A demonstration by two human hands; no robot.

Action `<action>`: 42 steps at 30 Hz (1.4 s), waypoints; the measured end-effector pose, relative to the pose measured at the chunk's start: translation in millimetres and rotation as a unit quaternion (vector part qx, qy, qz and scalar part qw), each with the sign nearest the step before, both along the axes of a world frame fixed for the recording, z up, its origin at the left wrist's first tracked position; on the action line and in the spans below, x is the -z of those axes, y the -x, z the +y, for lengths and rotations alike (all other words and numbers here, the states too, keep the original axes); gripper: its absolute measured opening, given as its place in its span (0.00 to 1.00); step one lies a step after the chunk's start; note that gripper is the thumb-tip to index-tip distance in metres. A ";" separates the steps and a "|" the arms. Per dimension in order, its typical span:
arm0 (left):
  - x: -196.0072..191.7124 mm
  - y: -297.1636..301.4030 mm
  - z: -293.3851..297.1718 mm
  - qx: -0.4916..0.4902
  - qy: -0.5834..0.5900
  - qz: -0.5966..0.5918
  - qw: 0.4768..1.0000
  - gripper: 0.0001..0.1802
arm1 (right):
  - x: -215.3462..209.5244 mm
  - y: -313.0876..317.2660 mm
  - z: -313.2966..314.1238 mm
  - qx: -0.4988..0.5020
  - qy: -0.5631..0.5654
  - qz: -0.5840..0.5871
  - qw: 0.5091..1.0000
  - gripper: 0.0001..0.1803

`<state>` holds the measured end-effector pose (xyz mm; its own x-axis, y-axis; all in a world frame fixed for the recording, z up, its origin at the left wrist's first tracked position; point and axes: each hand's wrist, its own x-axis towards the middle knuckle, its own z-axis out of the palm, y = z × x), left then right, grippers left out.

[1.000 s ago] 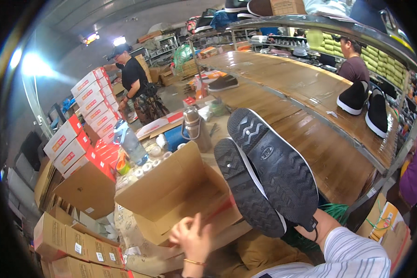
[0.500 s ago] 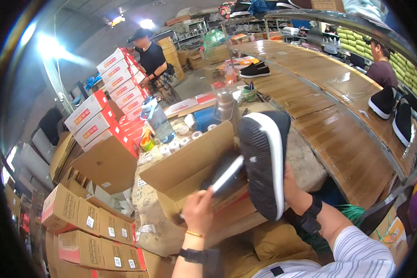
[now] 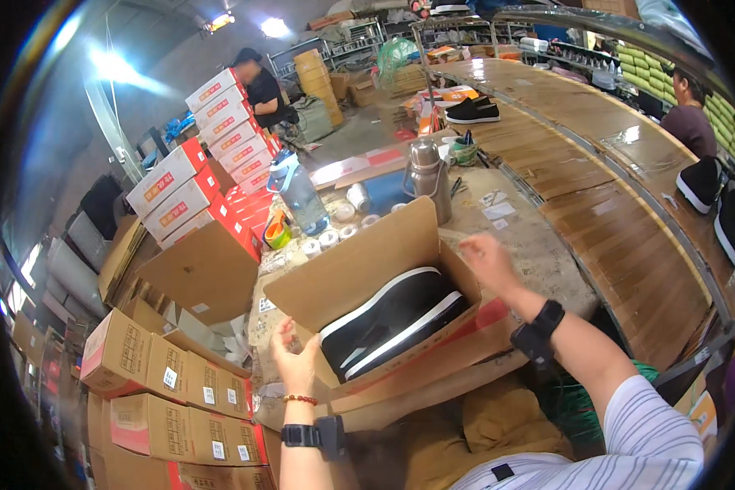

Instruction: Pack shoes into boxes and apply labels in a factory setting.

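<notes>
Workshop: from my remote seat I see bright lights [image 3: 113,65] at upper left, one person [image 3: 265,94] beside stacked red-and-white cartons [image 3: 224,131], another at the far right.
Table [image 3: 539,265]: I make out a water bottle [image 3: 304,198], a metal flask [image 3: 428,178] and tape rolls [image 3: 328,239] beyond the box [image 3: 433,351].
Box: open, its lid raised along the far side.
Shoes [image 3: 377,317]: a black pair with white sole edges, lying side by side inside the box.
Left hand [image 3: 296,358]: open, thumb apart from the fingers, at the box's left end; I cannot tell whether it touches.
Right hand [image 3: 492,263]: open, fingers loosely bent and slightly blurred, just beside the box's right end.
Rack [image 3: 563,167]: brown boards to my right.
</notes>
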<state>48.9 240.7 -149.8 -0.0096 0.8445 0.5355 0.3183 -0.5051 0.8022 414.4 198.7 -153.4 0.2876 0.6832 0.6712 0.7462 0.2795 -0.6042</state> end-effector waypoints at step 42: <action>5.0 -25.5 -100.6 0.036 -0.179 0.513 0.839 0.43 | 42.2 13.9 -53.0 -0.322 0.175 0.399 0.841 0.45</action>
